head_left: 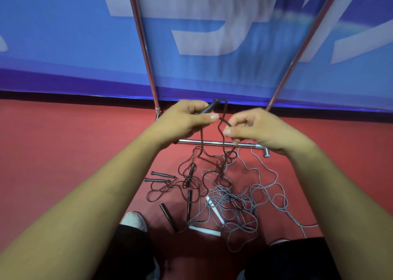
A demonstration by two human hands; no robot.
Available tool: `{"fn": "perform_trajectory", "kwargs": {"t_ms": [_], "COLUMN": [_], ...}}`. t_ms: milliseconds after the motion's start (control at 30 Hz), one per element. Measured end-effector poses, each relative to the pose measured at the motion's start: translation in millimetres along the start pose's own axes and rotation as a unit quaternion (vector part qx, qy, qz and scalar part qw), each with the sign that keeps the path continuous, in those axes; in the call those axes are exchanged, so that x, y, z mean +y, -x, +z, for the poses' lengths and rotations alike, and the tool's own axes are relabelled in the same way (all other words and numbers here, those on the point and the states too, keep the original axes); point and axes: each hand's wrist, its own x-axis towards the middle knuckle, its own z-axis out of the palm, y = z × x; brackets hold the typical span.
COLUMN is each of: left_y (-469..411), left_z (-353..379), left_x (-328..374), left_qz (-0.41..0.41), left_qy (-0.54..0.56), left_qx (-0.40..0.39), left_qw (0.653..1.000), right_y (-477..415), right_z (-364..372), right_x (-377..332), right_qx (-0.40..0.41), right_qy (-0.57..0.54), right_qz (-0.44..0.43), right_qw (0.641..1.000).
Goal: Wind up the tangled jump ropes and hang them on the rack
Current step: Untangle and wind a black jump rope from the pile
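Left hand [187,118] grips a black handle [209,108]; right hand [253,128] pinches its dark cord [221,131], which trails from the fingers down into the tangle [223,186].

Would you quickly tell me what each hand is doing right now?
Left hand: closed around a black rope handle.
Right hand: pinching the dark rope that runs from that handle.

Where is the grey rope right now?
Head view: the grey rope lies tangled on the floor, right of centre, beside the black rope, below the rack's base bar.
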Motion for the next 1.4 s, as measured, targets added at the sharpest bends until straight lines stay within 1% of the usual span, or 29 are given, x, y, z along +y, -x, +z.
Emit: {"fn": "perform_trajectory", "kwargs": {"t_ms": [100, 167, 200, 233, 267, 333, 367, 433, 500, 533, 600, 667, 733, 767, 800, 867, 900, 967, 1000, 1033, 1067, 1133, 1200, 1233, 1267, 1300, 1333, 1367, 1400], "left_y": [-1.1, -3.7, -5.2, -6.1, -7.1, -10.3, -11.5, -11.8, -10.9, -10.0, -9.1, -9.9, -8.6, -6.9, -5.2, -1.1, 0.2, 0.0, -1.5, -3.1, -4.4, -5.5, -6.2, -6.2, -7.1, -8.0, -9.9, -11.0, -12.1], "left_z": [-1.2, -8.6, -14.5, -19.7, -23.7, -30.5, -33.8, -39.4, -39.5, -36.5, -27.5, -21.9, -20.7, -19.6, -17.4, -9.6, -5.2, 2.7, 4.6, 5.0, 4.1, 0.3, -6.3, -10.7, -16.0, -21.6, -28.2, -33.7, -38.7], "left_x": [3.3, 5.3, 6.1, 6.0, 3.6, -4.1, -8.6, -17.1, -20.3, -20.3, -18.8, -15.5, -9.9, -6.5, -4.0, 0.1, 1.4, -0.1, -1.2, -1.0, 0.0, 4.3, 6.4, 7.3, 6.8, 7.0, 6.0, 5.0, 1.5], "left_qz": [0.015, 0.039, 0.047, 0.047, 0.039, 0.008, -0.007, -0.033, -0.044, -0.039, -0.02, -0.008, -0.008, -0.005, 0.001, 0.008, 0.009, 0.012, 0.014, 0.014, 0.013, 0.032, 0.06, 0.072, 0.082, 0.086, 0.084, 0.079, 0.065], "left_qy": [0.117, 0.215, 0.234, 0.235, 0.228, 0.182, 0.115, -0.054, -0.134, -0.15, -0.149, -0.126, -0.109, -0.097, -0.076, -0.019, -0.012, -0.05, -0.056, -0.041, -0.003, 0.113, 0.209, 0.252, 0.296, 0.327, 0.328, 0.288, 0.217], "left_qx": [0.05, 0.1, 0.125, 0.148, 0.175, 0.244, 0.276, 0.302, 0.29, 0.28, 0.265, 0.274, 0.291, 0.276, 0.239, 0.123, 0.065, -0.021, -0.034, -0.023, 0.0, 0.036, 0.054, 0.06, 0.068, 0.082, 0.109, 0.148, 0.197], "left_qw": [0.992, 0.971, 0.963, 0.959, 0.957, 0.953, 0.954, 0.951, 0.947, 0.947, 0.953, 0.953, 0.95, 0.956, 0.968, 0.992, 0.998, 0.998, 0.998, 0.999, 1.0, 0.992, 0.975, 0.963, 0.949, 0.938, 0.934, 0.943, 0.954], "right_y": [-2.8, -2.5, -1.3, 0.1, 1.6, 1.7, 0.6, 0.8, 3.5, 5.8, 9.6, 11.4, 11.0, 11.0, 10.9, 11.0, 10.6, 7.4, 4.2, 2.8, 1.3, -0.6, -2.6, -5.0, -5.3, -5.6, -5.2, -5.2, -2.9], "right_z": [-0.5, -5.6, -8.8, -11.9, -15.5, -21.2, -23.5, -24.6, -22.7, -20.5, -13.4, -7.4, -4.2, -3.3, -2.6, 1.3, 3.5, 5.2, 3.1, 1.5, -0.7, -5.7, -7.1, -10.1, -12.5, -15.1, -17.6, -19.7, -19.6], "right_x": [27.6, 52.5, 61.9, 67.4, 69.6, 63.1, 58.4, 44.2, 27.3, 18.1, 0.5, -9.9, -11.5, -12.6, -13.1, -14.6, -15.8, -15.1, -10.7, -8.0, -0.6, 18.2, 42.3, 60.0, 72.8, 83.7, 90.3, 94.0, 87.9], "right_qx": [-0.14, -0.189, -0.198, -0.19, -0.163, -0.055, 0.007, 0.081, 0.1, 0.092, 0.064, 0.041, 0.041, 0.045, 0.049, 0.052, 0.06, 0.097, 0.114, 0.118, 0.101, -0.006, -0.113, -0.135, -0.141, -0.129, -0.106, -0.074, -0.039], "right_qy": [0.026, 0.102, 0.128, 0.134, 0.14, 0.149, 0.127, 0.015, -0.063, -0.06, -0.01, 0.029, 0.06, 0.068, 0.069, 0.048, 0.028, -0.034, -0.057, -0.062, -0.04, 0.04, 0.11, 0.132, 0.157, 0.174, 0.173, 0.151, 0.101], "right_qz": [0.104, 0.169, 0.196, 0.211, 0.207, 0.152, 0.117, 0.058, 0.022, 0.013, 0.004, 0.005, 0.013, 0.019, 0.019, 0.009, 0.002, -0.015, -0.022, -0.021, -0.015, 0.024, 0.101, 0.132, 0.16, 0.174, 0.179, 0.17, 0.161], "right_qw": [0.984, 0.962, 0.952, 0.949, 0.954, 0.975, 0.985, 0.995, 0.993, 0.994, 0.998, 0.999, 0.997, 0.996, 0.996, 0.997, 0.998, 0.995, 0.992, 0.991, 0.994, 0.999, 0.982, 0.973, 0.964, 0.961, 0.963, 0.971, 0.981]}}
